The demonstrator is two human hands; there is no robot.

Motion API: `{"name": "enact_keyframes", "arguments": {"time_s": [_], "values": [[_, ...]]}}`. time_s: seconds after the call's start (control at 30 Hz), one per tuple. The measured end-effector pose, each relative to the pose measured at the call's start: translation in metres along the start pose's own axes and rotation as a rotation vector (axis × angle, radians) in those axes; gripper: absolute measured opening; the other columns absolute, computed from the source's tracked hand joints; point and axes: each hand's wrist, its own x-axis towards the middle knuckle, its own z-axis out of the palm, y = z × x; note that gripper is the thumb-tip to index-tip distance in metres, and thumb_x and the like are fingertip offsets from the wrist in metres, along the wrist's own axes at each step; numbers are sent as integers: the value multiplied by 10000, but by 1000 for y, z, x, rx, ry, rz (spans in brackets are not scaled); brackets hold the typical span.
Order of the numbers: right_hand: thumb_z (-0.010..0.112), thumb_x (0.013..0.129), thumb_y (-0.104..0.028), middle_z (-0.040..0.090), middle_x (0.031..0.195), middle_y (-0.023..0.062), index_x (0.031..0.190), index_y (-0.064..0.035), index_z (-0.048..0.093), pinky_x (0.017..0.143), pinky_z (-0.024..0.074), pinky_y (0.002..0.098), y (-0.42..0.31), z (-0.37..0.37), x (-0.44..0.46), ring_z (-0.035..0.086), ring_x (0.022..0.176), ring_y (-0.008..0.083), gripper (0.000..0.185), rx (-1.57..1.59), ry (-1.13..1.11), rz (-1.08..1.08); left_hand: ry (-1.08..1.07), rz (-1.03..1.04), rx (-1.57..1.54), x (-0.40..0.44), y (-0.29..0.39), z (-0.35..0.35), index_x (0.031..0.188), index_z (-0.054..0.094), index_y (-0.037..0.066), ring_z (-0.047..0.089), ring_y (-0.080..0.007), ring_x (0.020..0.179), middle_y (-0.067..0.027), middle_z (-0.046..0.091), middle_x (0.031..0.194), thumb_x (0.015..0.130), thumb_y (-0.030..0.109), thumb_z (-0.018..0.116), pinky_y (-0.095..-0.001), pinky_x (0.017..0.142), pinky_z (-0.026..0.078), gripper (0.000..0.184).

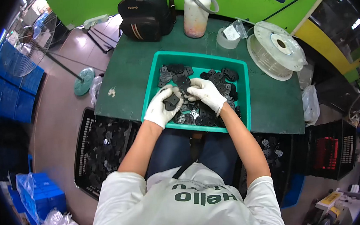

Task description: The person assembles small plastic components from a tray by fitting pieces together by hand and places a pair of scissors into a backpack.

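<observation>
Both my hands wear white gloves and work over a green plastic tray (pixel 199 57) full of small black plastic parts (pixel 219 79). My left hand (pixel 162 107) is closed around a black plastic part (pixel 172 100) with a squarish end, held over the tray's left side. Close to it, the fingers of my right hand (pixel 206 93) are pinched at another black plastic part (pixel 183 83) near the tray's middle. The fingertips hide some of both parts. More black parts lie heaped below and between my hands.
On the green table (pixel 120 81) stand a black backpack (pixel 145 16), a white bottle (pixel 197 16), a tape roll (pixel 228 39) and a large reel (pixel 274 50). Black crates (pixel 81 152) with black parts flank my legs. A fan (pixel 26 61) stands at left.
</observation>
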Motion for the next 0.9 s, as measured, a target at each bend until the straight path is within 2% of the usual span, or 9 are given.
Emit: {"name": "enact_keyframes", "arguments": {"time_s": [0.1,0.2,0.23,0.33,0.4,0.47,0.63,0.83,0.9], "values": [[571,847,-68,604,1060,115,1186,70,498,778,519,257,-9,-6,-6,613,906,157,372,-3,-32,58,70,13,-64,0,-1,5,1030,546,117,607,-239,886,-105,603,1021,841,65,594,-426,731,534,202],[566,846,-64,608,1050,114,1162,66,513,784,517,257,-9,-6,-7,612,913,157,345,17,2,29,-25,6,-88,1,-3,-2,1020,542,116,612,-234,877,-105,602,1015,844,52,584,-433,725,534,192],[598,852,-120,614,1041,82,1147,41,529,797,504,251,-6,-11,-7,606,901,137,343,0,-28,54,-13,-3,-86,2,-3,0,1006,539,109,618,-236,864,-101,604,1004,847,44,575,-434,727,534,176],[603,861,-150,618,1032,81,1109,33,545,795,501,236,-9,-13,-10,608,892,130,315,-14,35,90,-89,-43,-76,5,-5,-2,1010,533,100,622,-237,857,-97,606,995,853,39,561,-437,736,535,171],[587,870,-161,619,1026,81,1095,29,553,786,503,236,-9,-14,-7,609,881,123,297,-35,41,98,-56,-31,-30,-4,-3,7,1036,531,97,622,-242,862,-89,611,976,853,55,577,-423,732,538,193],[540,891,-160,628,1002,75,1094,21,554,759,502,227,-12,-13,-6,612,856,118,272,-93,74,123,-108,-63,-37,-4,-2,6,1044,532,99,622,-242,867,-83,612,975,857,69,579,-417,725,541,195],[523,917,-202,637,983,84,1112,13,554,723,503,229,-9,-14,-10,613,813,116,292,-74,137,140,-125,-31,-111,0,-8,3,969,556,105,621,-246,848,-80,614,912,890,195,589,-410,696,552,125],[585,885,-164,587,924,17,1093,21,557,698,505,237,7,-23,-6,585,782,90,279,-21,234,113,-91,-82,-168,-1,-4,12,942,547,96,609,-264,793,-94,605,880,902,468,503,-415,651,545,377],[585,886,-169,588,928,18,1088,17,562,696,504,234,6,-24,-7,583,778,89,276,-43,224,124,-97,-94,-200,2,-6,11,951,544,95,607,-266,791,-96,602,881,904,480,489,-421,649,542,391]]}}
